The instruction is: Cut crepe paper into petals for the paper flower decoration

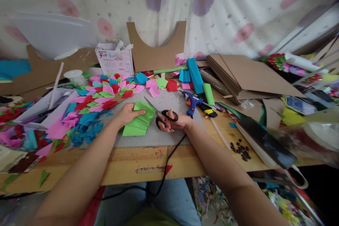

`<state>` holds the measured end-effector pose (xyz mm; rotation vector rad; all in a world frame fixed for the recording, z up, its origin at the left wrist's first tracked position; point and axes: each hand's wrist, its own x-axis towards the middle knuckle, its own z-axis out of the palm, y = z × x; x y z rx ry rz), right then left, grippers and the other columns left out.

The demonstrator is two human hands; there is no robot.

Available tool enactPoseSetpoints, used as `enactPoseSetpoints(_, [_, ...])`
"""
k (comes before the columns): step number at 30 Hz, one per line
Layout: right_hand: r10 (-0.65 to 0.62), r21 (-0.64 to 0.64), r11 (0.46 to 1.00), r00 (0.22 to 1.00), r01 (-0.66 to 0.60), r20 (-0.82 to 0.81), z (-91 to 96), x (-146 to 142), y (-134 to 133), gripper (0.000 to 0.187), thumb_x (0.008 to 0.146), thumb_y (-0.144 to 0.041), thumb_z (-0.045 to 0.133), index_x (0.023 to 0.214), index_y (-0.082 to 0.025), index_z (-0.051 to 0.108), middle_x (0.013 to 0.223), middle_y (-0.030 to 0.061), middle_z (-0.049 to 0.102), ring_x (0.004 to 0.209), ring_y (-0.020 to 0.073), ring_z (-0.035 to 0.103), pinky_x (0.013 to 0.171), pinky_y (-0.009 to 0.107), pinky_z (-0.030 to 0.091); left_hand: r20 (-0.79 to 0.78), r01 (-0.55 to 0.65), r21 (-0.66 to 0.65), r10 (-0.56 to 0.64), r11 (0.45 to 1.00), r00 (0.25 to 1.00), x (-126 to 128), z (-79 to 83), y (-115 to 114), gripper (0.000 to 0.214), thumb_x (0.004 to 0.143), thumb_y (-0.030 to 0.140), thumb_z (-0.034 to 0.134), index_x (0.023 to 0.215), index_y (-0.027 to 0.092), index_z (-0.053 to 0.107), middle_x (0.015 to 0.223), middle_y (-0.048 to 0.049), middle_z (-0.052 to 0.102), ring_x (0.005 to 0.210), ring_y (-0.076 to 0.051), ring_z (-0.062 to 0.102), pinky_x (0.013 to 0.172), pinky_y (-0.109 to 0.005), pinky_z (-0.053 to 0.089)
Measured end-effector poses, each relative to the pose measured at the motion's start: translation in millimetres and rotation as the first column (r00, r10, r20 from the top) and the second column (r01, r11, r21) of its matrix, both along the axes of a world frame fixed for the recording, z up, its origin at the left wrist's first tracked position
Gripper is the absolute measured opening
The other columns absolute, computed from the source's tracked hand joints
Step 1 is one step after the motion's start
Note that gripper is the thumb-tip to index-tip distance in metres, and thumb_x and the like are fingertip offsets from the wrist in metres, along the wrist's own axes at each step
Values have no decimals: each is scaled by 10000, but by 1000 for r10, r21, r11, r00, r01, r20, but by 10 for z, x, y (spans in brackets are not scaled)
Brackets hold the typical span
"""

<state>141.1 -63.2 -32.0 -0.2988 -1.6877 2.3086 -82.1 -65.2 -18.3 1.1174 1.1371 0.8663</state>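
Pinched by its upper left part, a folded sheet of green crepe paper (pixel 140 122) is in my left hand (pixel 129 114). My right hand (pixel 173 122) has its fingers through the black handles of a pair of scissors (pixel 158 113). The scissor blades point up and left, close to the paper's right edge; whether they touch it I cannot tell. Both hands are over a grey cutting mat (pixel 169 141). Just beyond the right hand lies a blue glue gun (pixel 192 102), its black cord running down under my wrist.
Pleated paper petals (pixel 106 93) and blue scraps (pixel 90 130) spread at left, near a white box of tools (pixel 47 107). Crepe rolls (pixel 195 76) and stacked cardboard (pixel 254 74) are behind. A yellow-black cutter (pixel 209 111), dark seeds (pixel 241 150) and a phone (pixel 267 141) lie at right.
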Motion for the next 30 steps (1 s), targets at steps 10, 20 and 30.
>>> enactPoseSetpoints(10, [-206,-67,976,978,206,3,-45,-12,39,634,625,-787,452,570,-158,399,367,-102,307,282,8,186,280,161,116,-4,-40,15,40,999,999,-20,-30,38,338,489,335,798,742,153,665,705,-42,711,594,-208,659,563,-328,542])
enactPoseSetpoints(20, [-88,-31,996,996,89,32,-8,-49,18,682,593,-824,416,650,-145,438,445,-66,413,341,21,267,309,157,183,-8,11,0,-11,1000,1000,59,-1,-9,356,424,330,822,676,140,656,625,-26,689,517,-178,625,512,-295,521])
enactPoseSetpoints(30, [-260,7,965,964,260,49,-65,-36,45,649,594,-811,448,578,-163,401,359,-101,316,287,15,202,295,172,115,7,42,9,-42,999,999,61,-35,12,331,457,355,806,671,148,660,622,-28,688,508,-171,619,507,-285,515])
